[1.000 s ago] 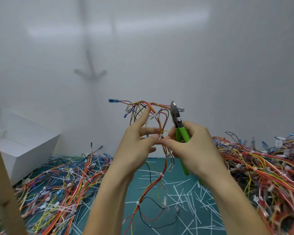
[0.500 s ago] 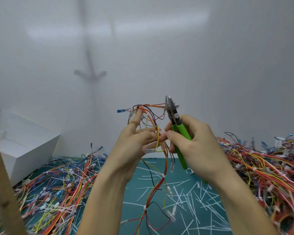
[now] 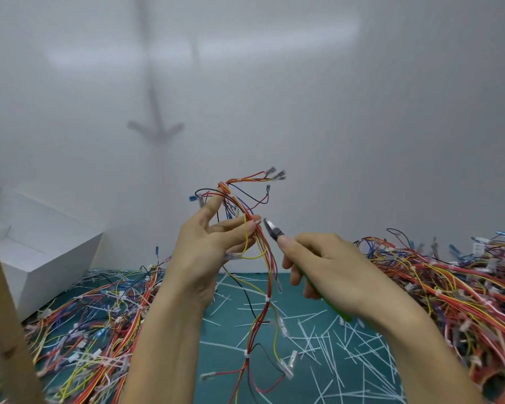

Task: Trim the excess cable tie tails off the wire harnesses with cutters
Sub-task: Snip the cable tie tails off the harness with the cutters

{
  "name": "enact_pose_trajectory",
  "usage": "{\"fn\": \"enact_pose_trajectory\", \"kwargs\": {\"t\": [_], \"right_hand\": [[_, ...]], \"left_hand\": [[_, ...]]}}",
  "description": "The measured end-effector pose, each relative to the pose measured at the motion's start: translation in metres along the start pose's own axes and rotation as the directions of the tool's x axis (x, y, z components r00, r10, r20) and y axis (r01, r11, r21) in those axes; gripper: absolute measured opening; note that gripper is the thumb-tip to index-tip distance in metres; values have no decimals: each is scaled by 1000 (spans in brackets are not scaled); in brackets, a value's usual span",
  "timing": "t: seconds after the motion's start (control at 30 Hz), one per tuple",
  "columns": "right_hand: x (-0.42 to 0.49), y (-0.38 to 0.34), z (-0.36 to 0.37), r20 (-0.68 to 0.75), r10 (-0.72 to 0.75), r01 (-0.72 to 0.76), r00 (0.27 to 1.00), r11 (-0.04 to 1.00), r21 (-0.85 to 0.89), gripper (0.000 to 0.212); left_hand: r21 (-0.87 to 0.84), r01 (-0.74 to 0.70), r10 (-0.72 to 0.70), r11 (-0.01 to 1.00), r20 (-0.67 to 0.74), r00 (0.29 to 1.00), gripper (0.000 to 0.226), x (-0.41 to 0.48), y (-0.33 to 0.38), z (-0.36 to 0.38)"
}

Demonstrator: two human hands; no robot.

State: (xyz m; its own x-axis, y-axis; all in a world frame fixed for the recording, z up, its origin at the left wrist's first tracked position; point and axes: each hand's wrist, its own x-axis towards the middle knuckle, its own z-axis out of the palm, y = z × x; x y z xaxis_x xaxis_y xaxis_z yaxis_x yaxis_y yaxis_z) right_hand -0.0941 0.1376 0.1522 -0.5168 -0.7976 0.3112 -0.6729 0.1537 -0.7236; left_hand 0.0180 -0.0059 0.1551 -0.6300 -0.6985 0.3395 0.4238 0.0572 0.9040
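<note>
Your left hand [image 3: 207, 252] pinches a wire harness [image 3: 267, 287] and your right hand [image 3: 327, 266] grips the cutters [image 3: 273, 231] beside it; cut tails [image 3: 318, 339] litter the counter [image 3: 222, 354] between harness piles [image 3: 449, 281], suggesting mid-task.

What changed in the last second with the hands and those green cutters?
The right hand pulled away to the right and down from the left hand, tipping the cutters from upright to slanting up-left, tip beside the wires. The harness was turned, its metal terminals now fanning up to the right. Both grips held; the wire piles and cut tails stayed put.
</note>
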Motion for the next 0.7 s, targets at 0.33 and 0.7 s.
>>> {"fn": "enact_pose_trajectory", "kwargs": {"t": [0.33,0.7], "right_hand": [[0,1,0,1,-20,20,1000,1000,-5,50],[-1,-1,0,-24,-52,52,998,999,-9,48]], "left_hand": [[44,-11,11,999,0,1000,97,-1,1,-1],[51,-15,14,999,8,1000,94,-2,1,1]]}}
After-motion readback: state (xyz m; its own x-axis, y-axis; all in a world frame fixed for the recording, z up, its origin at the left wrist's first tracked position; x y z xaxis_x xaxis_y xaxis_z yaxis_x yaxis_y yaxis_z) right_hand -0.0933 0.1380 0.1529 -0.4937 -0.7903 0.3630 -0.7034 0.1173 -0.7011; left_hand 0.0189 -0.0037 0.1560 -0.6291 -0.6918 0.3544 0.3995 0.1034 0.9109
